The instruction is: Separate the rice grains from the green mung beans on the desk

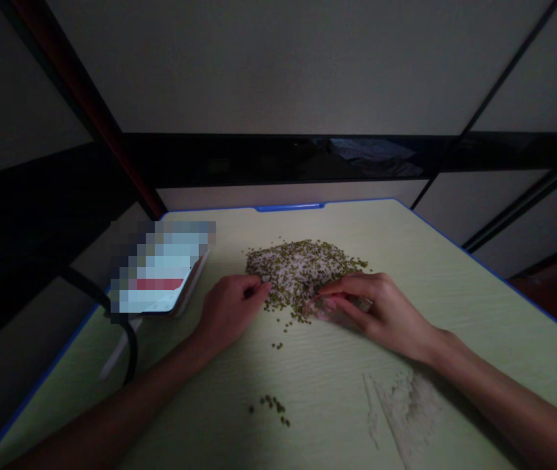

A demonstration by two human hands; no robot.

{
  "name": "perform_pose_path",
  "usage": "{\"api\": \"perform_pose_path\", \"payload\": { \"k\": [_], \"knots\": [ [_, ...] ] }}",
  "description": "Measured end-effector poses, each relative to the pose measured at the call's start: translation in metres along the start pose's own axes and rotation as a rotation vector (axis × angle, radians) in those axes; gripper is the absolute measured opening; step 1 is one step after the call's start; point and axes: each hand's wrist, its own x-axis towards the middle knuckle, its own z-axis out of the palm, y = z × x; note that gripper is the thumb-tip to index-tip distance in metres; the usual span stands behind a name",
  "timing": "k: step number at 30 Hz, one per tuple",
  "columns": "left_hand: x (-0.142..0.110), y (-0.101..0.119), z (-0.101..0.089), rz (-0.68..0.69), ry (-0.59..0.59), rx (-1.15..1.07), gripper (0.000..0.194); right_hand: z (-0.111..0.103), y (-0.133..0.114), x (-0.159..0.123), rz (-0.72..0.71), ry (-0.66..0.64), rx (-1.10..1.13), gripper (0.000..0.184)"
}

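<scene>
A spread pile of green beans mixed with white grains (302, 261) lies in the middle of the table. My left hand (232, 307) rests at the pile's left front edge with its fingers curled and thumb against the forefinger; whatever is between them is hidden. At the right front edge, my right hand (373, 303) pinches a clear, thin plastic-looking piece (324, 308), which touches the beans. A small group of dark beans (273, 405) sits nearer to me. To its right is a patch of pale fine grains (410, 408).
On the left stands a tilted phone or tablet (165, 267), its screen lit and blurred, with a black cable (134, 352) beside it. The pale green table (209, 418) has a blue rim and a blue handle (290, 208) at its far edge. Cabinet panels (278, 72) rise behind.
</scene>
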Motion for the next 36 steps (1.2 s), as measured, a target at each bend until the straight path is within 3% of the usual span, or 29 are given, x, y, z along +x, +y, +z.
{"api": "perform_pose_path", "payload": {
  "k": [24, 36],
  "knots": [
    [-0.001, 0.001, 0.0, -0.003, -0.005, 0.013, 0.036, 0.003, -0.004, 0.001, -0.05, -0.069, -0.019, 0.021],
    [0.0, 0.001, -0.001, 0.002, -0.005, 0.016, 0.035, 0.016, -0.017, 0.003, -0.104, -0.104, -0.029, 0.023]
  ]
}}
